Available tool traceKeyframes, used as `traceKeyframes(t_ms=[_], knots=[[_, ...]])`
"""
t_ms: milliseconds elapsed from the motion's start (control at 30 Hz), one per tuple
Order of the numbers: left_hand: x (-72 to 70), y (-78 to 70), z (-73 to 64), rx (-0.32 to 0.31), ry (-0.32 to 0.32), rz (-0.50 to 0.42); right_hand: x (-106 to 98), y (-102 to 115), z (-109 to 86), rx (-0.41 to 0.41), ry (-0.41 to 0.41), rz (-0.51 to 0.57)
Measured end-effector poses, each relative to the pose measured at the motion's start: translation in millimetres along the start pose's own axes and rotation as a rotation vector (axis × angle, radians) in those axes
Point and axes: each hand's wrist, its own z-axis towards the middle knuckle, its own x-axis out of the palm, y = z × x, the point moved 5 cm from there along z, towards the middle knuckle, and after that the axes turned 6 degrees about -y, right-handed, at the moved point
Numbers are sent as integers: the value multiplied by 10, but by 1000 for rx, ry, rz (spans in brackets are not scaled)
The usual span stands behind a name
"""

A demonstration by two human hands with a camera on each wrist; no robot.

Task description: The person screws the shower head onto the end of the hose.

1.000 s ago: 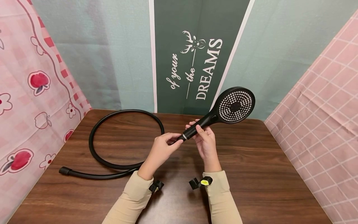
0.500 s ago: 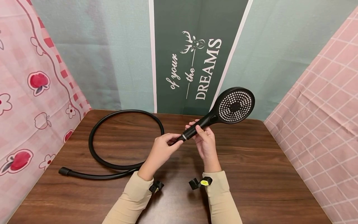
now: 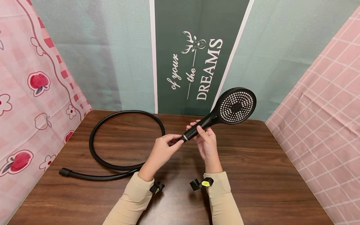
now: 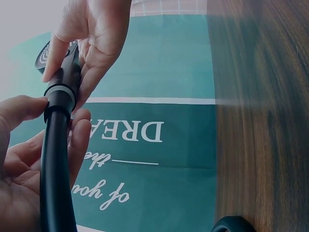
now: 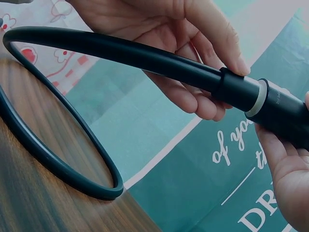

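My right hand (image 3: 206, 142) grips the handle of a black shower head (image 3: 236, 106), its round face of white nozzles turned up toward the head camera. With thumb and fingers my left hand (image 3: 164, 150) pinches the end collar (image 5: 236, 88) of a black shower hose (image 3: 94, 147). That collar meets the base of the handle, and a pale ring (image 5: 257, 99) shows between the two in the right wrist view. From the left hand the hose loops across the table's left side. Its other end, a wider black fitting (image 3: 64, 171), lies at the left.
The brown wooden table (image 3: 267, 175) ends at a green cloth backdrop (image 3: 126, 56) with white lettering. Pink patterned cloth (image 3: 36, 103) hangs on the left, pink checked cloth (image 3: 332, 109) on the right. Small black wrist mounts (image 3: 201, 183) sit on the beige cuffs.
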Motion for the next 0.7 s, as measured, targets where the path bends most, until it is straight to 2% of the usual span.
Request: traceKeyframes(t_ms=[467,700], knots=[[10,13,7,22,-5,10,-6,-6,6,3,2,2],[12,21,6,4,9,-8,-6,-8,5,3,-2,9]])
